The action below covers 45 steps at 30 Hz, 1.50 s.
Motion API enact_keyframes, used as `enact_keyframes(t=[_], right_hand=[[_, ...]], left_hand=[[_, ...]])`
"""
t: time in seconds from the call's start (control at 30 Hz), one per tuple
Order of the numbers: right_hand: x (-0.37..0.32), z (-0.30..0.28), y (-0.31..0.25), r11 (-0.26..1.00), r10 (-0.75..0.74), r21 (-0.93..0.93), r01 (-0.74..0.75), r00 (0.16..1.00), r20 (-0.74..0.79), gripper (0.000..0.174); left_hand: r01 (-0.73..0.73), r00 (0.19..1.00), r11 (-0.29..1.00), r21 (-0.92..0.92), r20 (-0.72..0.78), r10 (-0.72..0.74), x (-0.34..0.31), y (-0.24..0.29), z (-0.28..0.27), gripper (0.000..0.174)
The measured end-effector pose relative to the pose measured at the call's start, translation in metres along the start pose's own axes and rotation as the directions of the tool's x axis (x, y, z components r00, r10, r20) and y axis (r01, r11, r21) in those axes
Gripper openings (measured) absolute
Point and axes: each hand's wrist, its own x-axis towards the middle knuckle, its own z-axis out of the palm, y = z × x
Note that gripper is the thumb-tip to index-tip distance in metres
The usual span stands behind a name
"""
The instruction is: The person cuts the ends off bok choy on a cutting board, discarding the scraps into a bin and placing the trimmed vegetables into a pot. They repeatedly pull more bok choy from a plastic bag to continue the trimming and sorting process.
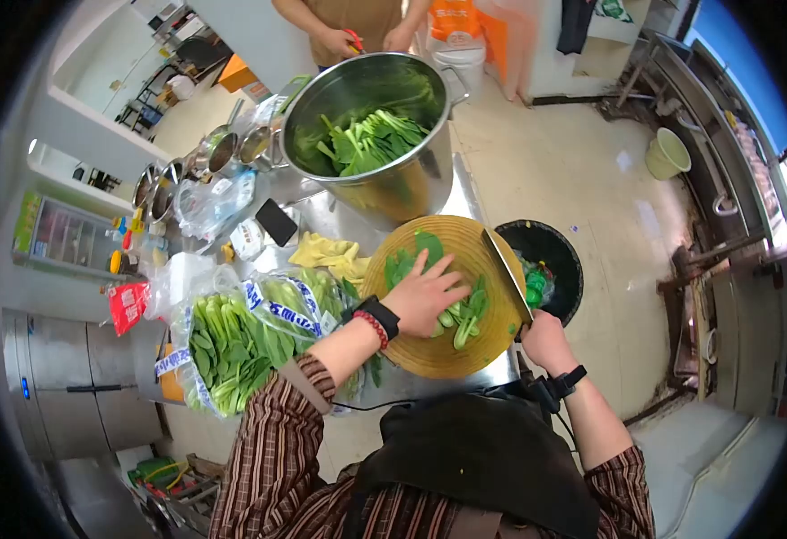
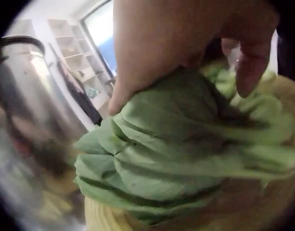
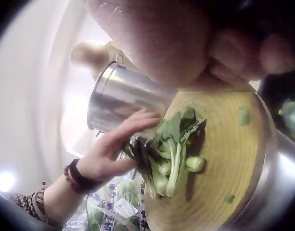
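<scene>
A round wooden board (image 1: 393,346) carries a few leafy greens (image 1: 472,314). My left hand (image 1: 425,298) lies over them with its fingers spread; in the left wrist view the hand (image 2: 186,43) rests on the broad leaves (image 2: 162,139). In the right wrist view, pale stalks (image 3: 174,168) lie beside the left hand (image 3: 109,154). My right hand (image 1: 546,341) grips the handle of a cleaver (image 1: 507,274), its blade over the board's right side, apart from the greens.
A large steel pot (image 1: 393,193) of greens stands behind the board. Bagged greens (image 1: 232,346), yellow gloves (image 1: 331,256) and a phone (image 1: 276,222) lie left. A black bin (image 1: 566,269) is at the right. Across the table, a person's hand (image 1: 338,42) holds something red.
</scene>
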Motion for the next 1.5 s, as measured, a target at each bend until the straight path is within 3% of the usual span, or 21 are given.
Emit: enact_keyframes(t=[0.03,0.1,0.2,0.3,0.37,0.43,0.5,0.57,0.63,0.7,0.77,0.9,0.97,1.0,1.03,1.1,1.23,1.3,1.37,1.47,1.5], right_hand=[[-0.001,0.001,0.000,1.000,0.019,0.002,-0.019,1.000,-0.006,0.024],[0.000,0.003,0.002,0.999,0.030,0.027,-0.029,0.999,-0.015,0.022],[-0.004,0.005,0.000,0.999,0.051,0.017,-0.050,0.998,-0.035,0.019],[-0.004,0.005,-0.002,0.998,0.058,0.004,-0.058,0.997,-0.051,0.018],[-0.006,0.005,-0.005,0.999,0.038,0.028,-0.036,0.996,-0.079,0.018],[-0.007,0.007,-0.005,0.998,0.045,0.048,-0.041,0.995,-0.089,0.019],[-0.008,0.002,-0.009,0.997,0.066,0.035,-0.064,0.996,-0.059,0.020],[-0.010,0.006,-0.007,0.996,0.055,0.075,-0.048,0.994,-0.094,0.020],[-0.011,0.008,-0.008,0.993,0.101,0.062,-0.096,0.993,-0.069,0.019],[-0.013,0.016,-0.004,0.992,0.116,0.051,-0.112,0.990,-0.075,0.019],[-0.011,0.016,-0.005,0.994,0.106,0.031,-0.104,0.991,-0.076,0.018],[-0.015,0.008,-0.009,0.984,0.143,0.115,-0.134,0.988,-0.067,0.021],[-0.013,0.009,-0.004,0.977,0.150,0.162,-0.135,0.985,-0.084,0.021],[-0.012,0.012,0.000,0.982,0.133,0.149,-0.119,0.988,-0.084,0.019],[-0.010,0.014,0.002,0.986,0.110,0.132,-0.099,0.990,-0.085,0.017],[-0.007,0.013,0.004,0.985,0.109,0.143,-0.096,0.990,-0.091,0.016],[-0.010,0.008,0.000,0.979,0.113,0.178,-0.094,0.988,-0.102,0.016],[-0.008,0.011,0.003,0.982,0.095,0.170,-0.077,0.990,-0.100,0.016],[-0.007,0.011,0.005,0.984,0.088,0.165,-0.070,0.991,-0.099,0.017],[-0.009,0.007,0.001,0.984,0.089,0.162,-0.075,0.993,-0.081,0.018],[-0.009,0.005,-0.001,0.983,0.094,0.163,-0.080,0.993,-0.078,0.019]], left_hand=[[0.016,0.978,0.999,0.034,0.209,-0.023,0.002,-0.007,0.013,0.064],[-0.004,0.986,0.999,0.045,0.167,-0.003,-0.006,-0.018,0.026,0.070],[0.136,0.892,0.982,0.132,0.415,-0.180,-0.020,-0.010,0.007,0.068],[0.185,0.912,0.967,0.175,0.335,-0.235,-0.029,-0.004,0.000,0.061],[0.236,0.970,0.967,-0.093,0.081,-0.229,-0.018,0.006,-0.005,0.056],[0.258,0.963,0.959,-0.116,0.115,-0.245,0.005,0.027,-0.003,0.054],[0.559,0.823,0.828,-0.033,0.140,-0.550,0.024,0.037,0.025,0.058],[0.510,0.860,0.854,-0.098,0.032,-0.510,0.029,0.025,0.058,0.049],[0.622,0.725,0.657,-0.426,-0.005,-0.689,0.037,0.013,0.075,0.040],[0.477,0.765,0.724,-0.499,-0.170,-0.621,0.041,-0.014,0.084,0.050],[0.338,0.407,-0.256,-0.906,0.386,-0.828,0.059,-0.026,0.065,0.040],[0.394,0.427,-0.174,-0.902,0.347,-0.835,0.053,-0.042,0.051,0.034],[0.691,0.640,0.601,-0.402,-0.048,-0.767,0.033,-0.029,0.022,0.034],[0.452,0.836,0.867,-0.209,-0.239,-0.494,0.017,-0.040,0.039,0.033],[0.458,0.835,0.865,-0.203,-0.236,-0.498,0.005,-0.034,0.037,0.033],[0.106,0.994,0.984,-0.142,0.035,-0.102,-0.005,-0.023,0.032,0.033],[0.259,0.965,0.945,-0.197,0.080,-0.248,-0.017,-0.020,0.037,0.028],[0.198,0.977,0.875,-0.442,0.019,-0.211,-0.027,-0.025,0.022,0.024],[0.235,0.948,0.744,-0.626,-0.021,-0.318,-0.032,-0.027,-0.001,0.020],[0.139,0.891,0.319,-0.937,-0.022,-0.454,-0.044,-0.043,-0.013,0.016],[0.141,0.888,0.322,-0.936,-0.024,-0.459,-0.043,-0.045,-0.027,0.016]])
